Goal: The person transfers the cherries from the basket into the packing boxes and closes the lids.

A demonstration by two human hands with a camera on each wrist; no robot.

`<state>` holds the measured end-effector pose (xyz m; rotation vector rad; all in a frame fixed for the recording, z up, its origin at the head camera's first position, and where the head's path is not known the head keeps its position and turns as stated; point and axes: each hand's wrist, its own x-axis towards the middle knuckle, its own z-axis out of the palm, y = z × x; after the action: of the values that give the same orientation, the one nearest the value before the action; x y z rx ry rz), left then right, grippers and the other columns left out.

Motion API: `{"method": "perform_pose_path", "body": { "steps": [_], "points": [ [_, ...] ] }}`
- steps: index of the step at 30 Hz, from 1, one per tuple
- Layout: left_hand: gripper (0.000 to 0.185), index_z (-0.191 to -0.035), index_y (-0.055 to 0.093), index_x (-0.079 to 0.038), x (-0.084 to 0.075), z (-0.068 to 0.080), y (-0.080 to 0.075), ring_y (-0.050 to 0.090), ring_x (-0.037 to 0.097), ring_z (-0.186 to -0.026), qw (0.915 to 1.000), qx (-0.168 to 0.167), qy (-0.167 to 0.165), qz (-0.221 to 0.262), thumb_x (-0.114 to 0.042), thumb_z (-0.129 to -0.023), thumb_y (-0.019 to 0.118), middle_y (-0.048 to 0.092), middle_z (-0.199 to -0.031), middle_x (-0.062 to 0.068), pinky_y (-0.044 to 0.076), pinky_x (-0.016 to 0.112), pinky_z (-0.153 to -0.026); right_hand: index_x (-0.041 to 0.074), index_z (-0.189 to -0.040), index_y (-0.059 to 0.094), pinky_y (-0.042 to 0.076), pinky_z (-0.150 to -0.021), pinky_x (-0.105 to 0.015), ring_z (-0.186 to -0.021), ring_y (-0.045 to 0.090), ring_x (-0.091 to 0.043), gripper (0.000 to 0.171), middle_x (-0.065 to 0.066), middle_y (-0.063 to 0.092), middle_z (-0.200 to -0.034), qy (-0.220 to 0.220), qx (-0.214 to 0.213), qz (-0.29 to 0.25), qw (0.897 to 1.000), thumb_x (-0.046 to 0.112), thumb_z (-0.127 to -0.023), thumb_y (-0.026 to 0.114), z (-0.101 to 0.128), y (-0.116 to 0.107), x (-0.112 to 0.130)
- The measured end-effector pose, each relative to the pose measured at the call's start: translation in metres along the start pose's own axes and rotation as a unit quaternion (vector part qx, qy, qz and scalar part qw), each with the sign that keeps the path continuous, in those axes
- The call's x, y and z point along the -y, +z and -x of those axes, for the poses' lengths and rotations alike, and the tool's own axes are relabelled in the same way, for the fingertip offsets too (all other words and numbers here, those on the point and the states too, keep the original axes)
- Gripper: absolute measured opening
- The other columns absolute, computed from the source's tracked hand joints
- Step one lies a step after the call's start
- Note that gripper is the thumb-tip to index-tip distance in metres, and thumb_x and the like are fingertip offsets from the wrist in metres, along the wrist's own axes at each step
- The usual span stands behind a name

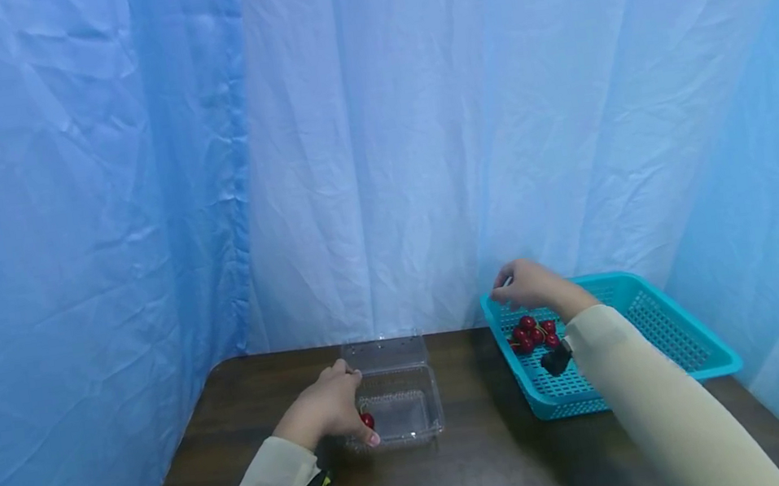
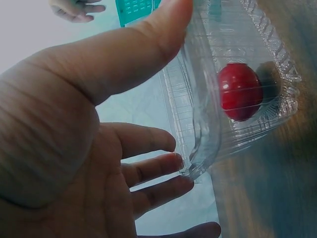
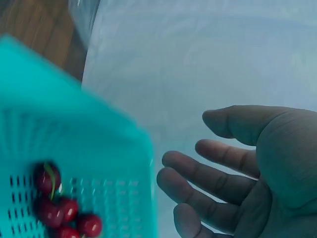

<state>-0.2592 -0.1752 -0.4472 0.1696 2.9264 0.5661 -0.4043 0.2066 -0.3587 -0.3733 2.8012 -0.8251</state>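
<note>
Left hand point(image 1: 328, 412) steadying clear box point(image 1: 412, 414) with one cherry point(image 1: 368, 421), fingers straight; right hand point(image 1: 530, 285) relaxed, empty, above basket point(image 1: 675, 337) cherries point(image 1: 534, 332).

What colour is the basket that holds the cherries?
The basket is turquoise, with perforated walls; the head view shows it best.

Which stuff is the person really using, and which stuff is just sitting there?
In use:
- clear plastic clamshell box, left hand resting on it
- red cherry inside that box
- teal plastic mesh basket
- pile of red cherries in it
- right hand, empty

Just there:
- dark wooden table
- blue cloth backdrop
</note>
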Motion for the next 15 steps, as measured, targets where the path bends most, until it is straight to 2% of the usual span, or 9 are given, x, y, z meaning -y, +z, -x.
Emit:
{"method": "perform_pose_path", "body": {
  "steps": [4,6,7,10,11,12,14,15],
  "points": [
    [0.119,-0.163,0.060,-0.006,0.000,-0.001,0.000,0.060,0.041,-0.143,1.0000,0.000,0.002,-0.001,-0.041,-0.063,0.114,0.055,-0.163,0.017,0.062,0.067,-0.111,0.000,-0.127,0.075,0.069,-0.090,-0.050,-0.115,0.078,-0.043,0.034,-0.026,0.079,-0.127,0.024,-0.003,-0.003,1.000,0.030,-0.112,0.071,-0.003,-0.003,-0.025],
    [0.119,-0.163,0.060,-0.007,0.000,-0.001,0.000,0.060,0.041,-0.143,1.0000,0.000,0.001,0.000,-0.042,-0.063,0.114,0.055,-0.163,0.017,0.062,0.067,-0.111,0.004,-0.105,0.077,0.067,-0.080,-0.046,-0.096,0.078,-0.036,0.027,-0.020,0.080,-0.103,0.029,-0.003,-0.002,1.000,0.029,-0.112,0.070,-0.005,-0.003,-0.036],
    [0.119,-0.163,0.060,-0.007,0.000,-0.001,0.000,0.060,0.042,-0.144,1.0000,0.000,0.002,0.001,-0.042,-0.063,0.114,0.055,-0.164,0.017,0.062,0.067,-0.111,0.007,-0.093,0.075,0.064,-0.076,-0.043,-0.086,0.074,-0.032,0.029,-0.014,0.076,-0.090,0.034,-0.003,0.000,0.999,0.028,-0.112,0.069,-0.007,-0.003,-0.042],
    [0.119,-0.164,0.059,-0.006,0.001,-0.001,0.000,0.059,0.043,-0.146,1.0000,0.001,0.003,0.005,-0.041,-0.064,0.114,0.055,-0.164,0.018,0.061,0.068,-0.112,0.019,-0.065,0.054,0.055,-0.065,-0.037,-0.063,0.052,-0.019,0.050,0.003,0.051,-0.062,0.052,-0.002,0.008,0.999,0.027,-0.113,0.067,-0.013,-0.002,-0.059],
    [0.119,-0.164,0.059,-0.006,0.001,-0.002,0.000,0.059,0.043,-0.146,1.0000,0.001,0.004,0.004,-0.041,-0.064,0.114,0.055,-0.164,0.018,0.061,0.068,-0.112,0.023,-0.062,0.045,0.051,-0.063,-0.035,-0.060,0.045,-0.015,0.055,0.007,0.042,-0.059,0.060,-0.003,0.011,0.998,0.027,-0.113,0.067,-0.015,-0.002,-0.064],
    [0.118,-0.164,0.059,-0.006,0.002,-0.002,0.001,0.059,0.044,-0.147,1.0000,0.002,0.004,0.005,-0.041,-0.064,0.113,0.055,-0.164,0.018,0.061,0.068,-0.112,0.023,-0.062,0.044,0.052,-0.063,-0.035,-0.060,0.045,-0.016,0.056,0.007,0.041,-0.058,0.071,-0.001,0.011,0.997,0.027,-0.113,0.066,-0.017,-0.002,-0.070],
    [0.118,-0.164,0.059,-0.005,0.003,-0.003,0.002,0.058,0.044,-0.148,1.0000,0.002,0.003,0.004,-0.042,-0.065,0.113,0.054,-0.165,0.019,0.060,0.068,-0.113,0.022,-0.065,0.044,0.053,-0.065,-0.037,-0.060,0.043,-0.017,0.053,0.006,0.038,-0.059,0.095,0.003,0.018,0.995,0.028,-0.113,0.065,-0.019,0.000,-0.079],
    [0.118,-0.164,0.059,-0.005,0.003,-0.003,0.003,0.058,0.045,-0.149,1.0000,0.002,0.003,0.003,-0.042,-0.066,0.113,0.054,-0.165,0.019,0.060,0.069,-0.113,0.019,-0.068,0.050,0.053,-0.065,-0.039,-0.062,0.044,-0.018,0.048,0.005,0.039,-0.061,0.106,0.005,0.020,0.994,0.027,-0.113,0.064,-0.020,0.001,-0.083]
  ]
}}
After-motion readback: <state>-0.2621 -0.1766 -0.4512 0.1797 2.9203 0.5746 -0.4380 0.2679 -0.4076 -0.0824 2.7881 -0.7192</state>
